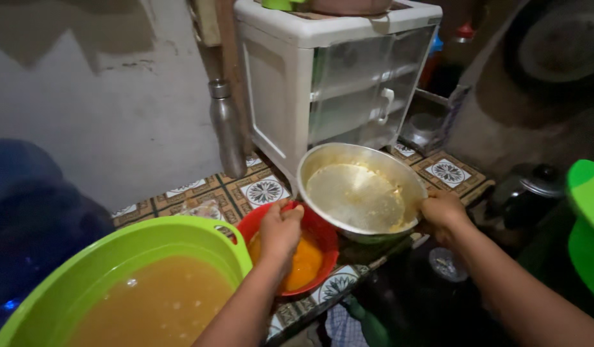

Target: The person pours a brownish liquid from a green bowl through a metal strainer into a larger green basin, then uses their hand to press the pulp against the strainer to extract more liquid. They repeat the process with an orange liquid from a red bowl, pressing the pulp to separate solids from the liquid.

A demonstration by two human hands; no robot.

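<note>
My right hand (442, 211) grips the right rim of a round metal pan (358, 193), which is tilted toward me and shows a thin yellowish film inside. My left hand (281, 230) is closed on the near rim of a red bowl (323, 234) that holds orange-yellow liquid. The pan's lower edge hangs just above and to the right of the red bowl. Both stand on a patterned tiled counter (265, 191).
A large green basin (117, 247) of murky brown liquid sits at front left. A steel bottle (227, 128) leans by the wall. A white plastic drawer cabinet (335, 77) stands behind the pan. A dark kettle (531, 186) and a green container (586, 225) are on the right.
</note>
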